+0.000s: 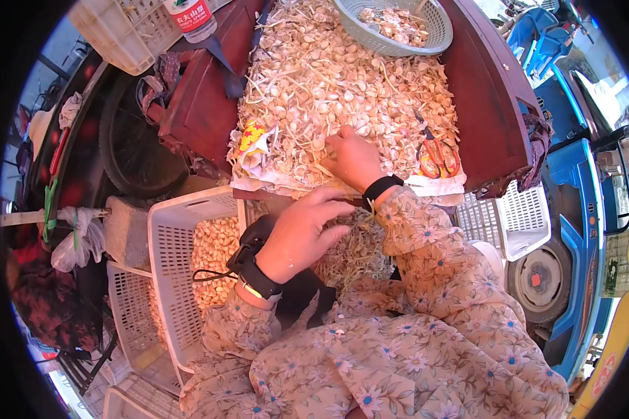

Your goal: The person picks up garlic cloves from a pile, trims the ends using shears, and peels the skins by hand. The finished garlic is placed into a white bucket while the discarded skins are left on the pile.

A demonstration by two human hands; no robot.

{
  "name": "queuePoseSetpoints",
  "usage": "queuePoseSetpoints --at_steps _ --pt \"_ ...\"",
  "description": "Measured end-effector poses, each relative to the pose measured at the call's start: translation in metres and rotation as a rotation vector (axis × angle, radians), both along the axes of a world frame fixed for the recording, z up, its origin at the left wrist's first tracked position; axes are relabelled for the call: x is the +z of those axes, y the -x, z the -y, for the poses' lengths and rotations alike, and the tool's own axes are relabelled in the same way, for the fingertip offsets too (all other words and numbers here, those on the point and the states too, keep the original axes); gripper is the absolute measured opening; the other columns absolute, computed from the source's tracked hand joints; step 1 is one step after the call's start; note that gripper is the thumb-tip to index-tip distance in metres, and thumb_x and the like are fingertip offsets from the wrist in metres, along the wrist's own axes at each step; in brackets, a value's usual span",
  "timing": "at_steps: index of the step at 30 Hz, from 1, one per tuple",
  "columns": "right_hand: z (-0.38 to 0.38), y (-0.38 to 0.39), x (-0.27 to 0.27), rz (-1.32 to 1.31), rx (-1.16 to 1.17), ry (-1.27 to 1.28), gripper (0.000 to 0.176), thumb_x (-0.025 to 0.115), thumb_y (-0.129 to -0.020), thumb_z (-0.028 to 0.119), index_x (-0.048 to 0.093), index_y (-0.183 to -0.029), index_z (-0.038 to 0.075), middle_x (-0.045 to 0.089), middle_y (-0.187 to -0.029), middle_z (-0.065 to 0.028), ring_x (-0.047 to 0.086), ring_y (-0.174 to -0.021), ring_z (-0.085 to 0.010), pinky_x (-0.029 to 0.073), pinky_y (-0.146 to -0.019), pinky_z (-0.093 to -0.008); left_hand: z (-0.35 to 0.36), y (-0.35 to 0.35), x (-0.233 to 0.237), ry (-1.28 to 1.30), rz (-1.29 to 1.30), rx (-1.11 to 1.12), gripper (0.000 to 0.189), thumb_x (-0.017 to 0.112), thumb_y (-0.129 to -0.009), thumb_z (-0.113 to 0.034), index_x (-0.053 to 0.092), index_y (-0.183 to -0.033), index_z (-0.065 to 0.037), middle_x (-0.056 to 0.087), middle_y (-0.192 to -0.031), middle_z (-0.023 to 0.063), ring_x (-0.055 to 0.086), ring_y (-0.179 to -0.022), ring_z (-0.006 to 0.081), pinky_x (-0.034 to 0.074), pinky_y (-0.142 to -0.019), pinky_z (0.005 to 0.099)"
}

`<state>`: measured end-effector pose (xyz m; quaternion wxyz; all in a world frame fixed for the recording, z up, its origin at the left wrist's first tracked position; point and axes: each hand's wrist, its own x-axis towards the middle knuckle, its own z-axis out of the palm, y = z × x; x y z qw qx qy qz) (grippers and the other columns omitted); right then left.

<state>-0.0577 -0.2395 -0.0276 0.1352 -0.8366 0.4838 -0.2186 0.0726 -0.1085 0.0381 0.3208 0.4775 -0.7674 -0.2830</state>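
Observation:
A thick layer of garlic cloves, loose skins and dry stems [342, 91] covers the dark red table in front of me. My right hand [354, 162] rests at the near part of this garlic, its fingers curled together; what they hold, if anything, is hidden. Lower and to the left, my left hand [304, 234] hovers over the table's near edge with its fingers apart and nothing visible in them. Orange-handled scissors [438, 155] lie on the garlic to the right of my right hand. A crumpled yellow and red wrapper [254, 138] is at the left edge.
A grey-green colander [430, 42] with garlic pieces stands at the back right. Below left, a white plastic crate [168, 279] holds peeled cloves [215, 244]. Dry husks and stems [356, 251] are piled below my hands. A water bottle [191, 19] stands back left; a blue vehicle [573, 209] is at right.

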Motion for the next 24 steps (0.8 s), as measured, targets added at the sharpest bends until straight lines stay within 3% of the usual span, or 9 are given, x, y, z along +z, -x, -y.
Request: queuePoseSetpoints --at_steps 1,3,5,8,11,14,17,21,24 --pt "0.001 0.004 -0.005 -0.007 0.012 0.001 0.016 0.062 -0.072 0.015 0.062 -0.088 0.01 0.053 -0.088 -0.0118 0.058 -0.081 -0.0321 0.047 -0.067 -0.042 0.015 -0.003 -0.01 -0.065 -0.043 0.133 0.032 0.067 -0.073 -0.011 0.06 -0.104 -0.005 0.055 -0.106 0.015 0.057 -0.093 0.0311 0.045 -0.081 0.0345" --pt "0.004 0.017 -0.015 -0.023 0.029 0.004 0.012 0.06 -0.072 0.012 0.062 -0.084 0.01 0.053 -0.088 -0.0114 0.058 -0.077 -0.032 0.046 -0.065 -0.0422 0.048 -0.023 -0.03 0.122 0.242 0.332 0.029 0.066 -0.073 -0.009 0.061 -0.101 -0.005 0.056 -0.105 0.0145 0.057 -0.091 0.0311 0.046 -0.079 0.0351" --pt "0.005 0.031 -0.012 0.116 0.025 0.057 0.01 0.056 -0.073 0.008 0.062 -0.08 0.008 0.055 -0.083 -0.0122 0.057 -0.074 -0.0322 0.046 -0.063 -0.0421 0.073 -0.037 -0.052 0.231 0.321 0.392 0.029 0.065 -0.071 -0.009 0.061 -0.1 -0.006 0.058 -0.099 0.0128 0.057 -0.087 0.0307 0.047 -0.074 0.0371" --pt "0.012 0.057 -0.009 0.24 0.008 0.071 0.014 0.056 -0.072 0.006 0.062 -0.085 0.007 0.058 -0.081 -0.0133 0.057 -0.076 -0.0324 0.046 -0.065 -0.0407 0.084 -0.043 -0.065 0.106 0.495 0.419 0.018 0.061 -0.072 -0.007 0.062 -0.089 -0.008 0.057 -0.089 0.0118 0.056 -0.084 0.0303 0.047 -0.068 0.0405" --pt "0.013 0.075 -0.005 0.092 0.042 -0.023 0.018 0.058 -0.071 0.007 0.061 -0.089 0.007 0.059 -0.084 -0.0135 0.057 -0.079 -0.0321 0.046 -0.067 -0.0404 0.087 -0.038 -0.072 0.217 0.573 0.432 0.012 0.055 -0.074 -0.008 0.061 -0.084 -0.009 0.057 -0.087 0.0108 0.057 -0.082 0.03 0.047 -0.066 0.0409" --pt "0.013 0.07 -0.003 0.173 0.02 0.0 0.018 0.058 -0.072 0.008 0.061 -0.09 0.007 0.057 -0.087 -0.0134 0.057 -0.082 -0.0319 0.046 -0.07 -0.0408 0.087 -0.037 -0.072 0.161 0.636 0.45 0.011 0.051 -0.076 -0.008 0.059 -0.081 -0.009 0.058 -0.089 0.0109 0.059 -0.078 0.0304 0.047 -0.065 0.0406" --pt "0.016 0.057 -0.006 0.035 0.073 0.029 0.018 0.056 -0.074 0.01 0.062 -0.091 0.008 0.056 -0.088 -0.0133 0.057 -0.083 -0.0323 0.046 -0.07 -0.0405 0.086 -0.039 -0.073 0.113 0.718 0.472 0.013 0.059 -0.073 -0.012 0.061 -0.085 -0.01 0.059 -0.082 0.0103 0.059 -0.075 0.0303 0.046 -0.063 0.0402" --pt "0.02 0.051 -0.013 -0.187 0.025 0.026 0.02 0.052 -0.079 0.014 0.063 -0.095 0.009 0.057 -0.088 -0.0139 0.058 -0.083 -0.0326 0.047 -0.07 -0.0405 0.081 -0.043 -0.064 0.05 0.573 0.468 0.005 0.054 -0.076 -0.009 0.058 -0.078 -0.007 0.062 -0.078 0.014 0.06 -0.071 0.0332 0.046 -0.064 0.0409" --pt "0.022 0.06 -0.016 0.001 0.004 0.067 0.018 0.054 -0.08 0.017 0.063 -0.093 0.007 0.06 -0.081 -0.0145 0.059 -0.078 -0.0324 0.046 -0.068 -0.0408 0.068 -0.045 -0.063 0.053 0.281 0.502 0.007 0.059 -0.075 -0.01 0.057 -0.079 -0.005 0.061 -0.074 0.0138 0.059 -0.07 0.0319 0.046 -0.062 0.0389"
